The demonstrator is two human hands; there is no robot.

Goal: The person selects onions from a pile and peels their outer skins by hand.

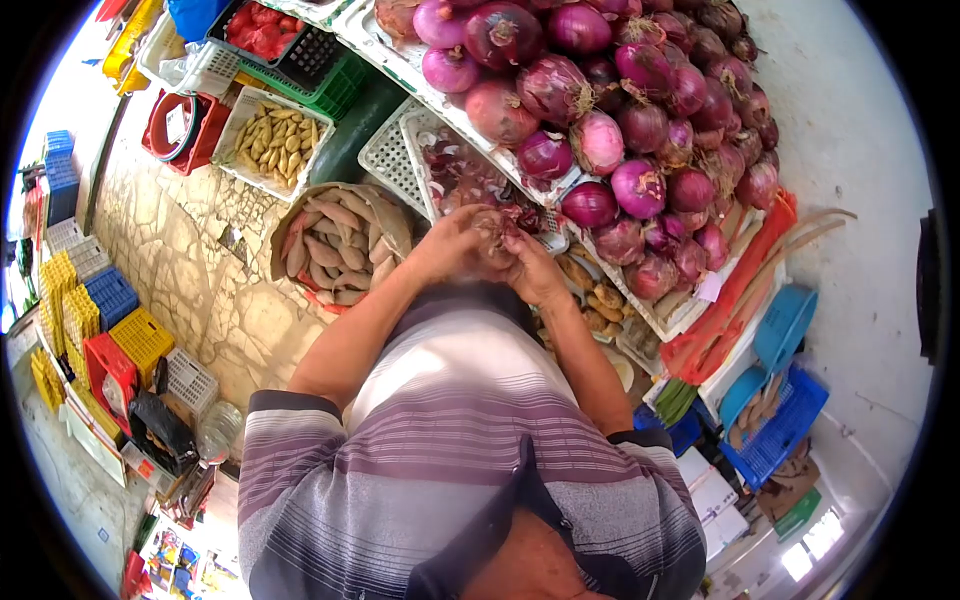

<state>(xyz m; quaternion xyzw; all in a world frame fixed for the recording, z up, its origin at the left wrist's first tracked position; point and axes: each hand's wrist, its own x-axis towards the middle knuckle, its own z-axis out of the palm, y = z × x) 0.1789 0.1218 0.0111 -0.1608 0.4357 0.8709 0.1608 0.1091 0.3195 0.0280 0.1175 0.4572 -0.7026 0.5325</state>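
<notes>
Both of my hands meet in front of my belly around an onion with dry, brownish papery skin. My left hand is closed around its near side, and the fingers of my right hand pinch at its right edge. Much of the onion is hidden by the fingers. Just beyond my hands, a white crate holds loose red onion skins. A large heap of red onions fills the white tray beyond and to the right.
Left of my hands stands a sack of sweet potatoes. Farther left are a basket of yellowish, elongated produce and a red crate. To the right lie red netting, blue basins and a blue basket.
</notes>
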